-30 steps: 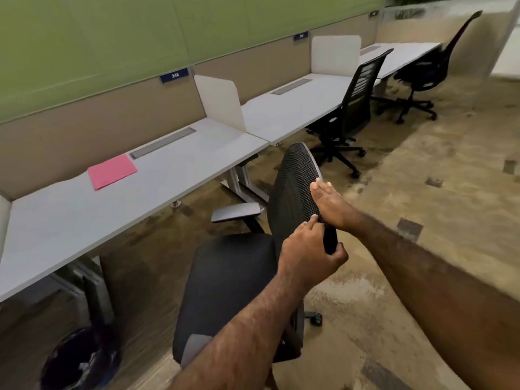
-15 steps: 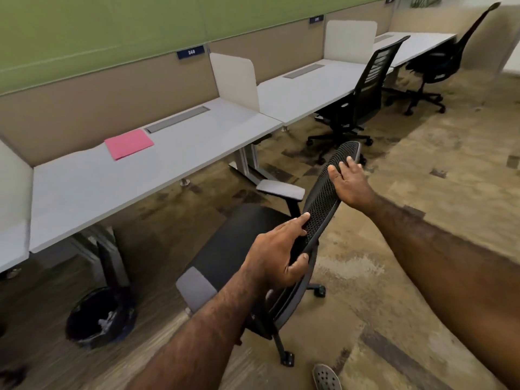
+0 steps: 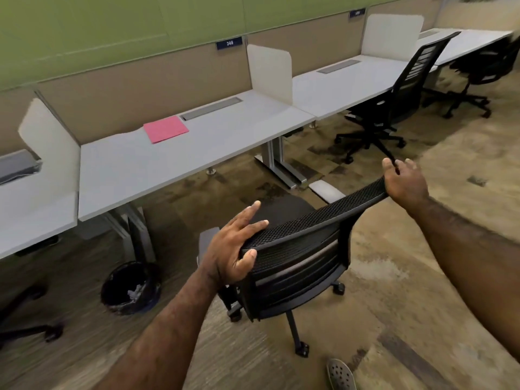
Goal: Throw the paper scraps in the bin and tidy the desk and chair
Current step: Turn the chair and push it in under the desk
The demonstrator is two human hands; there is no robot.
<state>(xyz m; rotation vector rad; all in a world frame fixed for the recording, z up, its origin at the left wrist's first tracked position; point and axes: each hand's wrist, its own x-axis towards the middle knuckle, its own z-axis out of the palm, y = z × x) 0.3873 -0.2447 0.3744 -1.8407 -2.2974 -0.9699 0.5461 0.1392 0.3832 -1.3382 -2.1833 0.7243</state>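
A black mesh office chair (image 3: 298,249) stands on the carpet in front of the white desk (image 3: 168,164), its seat turned toward the desk. My left hand (image 3: 233,249) grips the left end of the backrest's top edge, thumb on the rear side. My right hand (image 3: 405,181) holds the right end of the same edge. A pink folder (image 3: 165,128) lies flat near the back of the desk. Under the desk's left leg stands a black bin (image 3: 130,288) with white paper scraps inside.
White dividers (image 3: 271,71) separate the desks. Another black chair (image 3: 394,94) stands at the neighbouring desk on the right, and a third is farther right. A chair base (image 3: 25,327) shows at the far left. A sandal (image 3: 340,375) appears at the bottom edge.
The chair has swung round so its back faces me and its seat faces the desk. Both hands stayed on the backrest and spread to its two ends.
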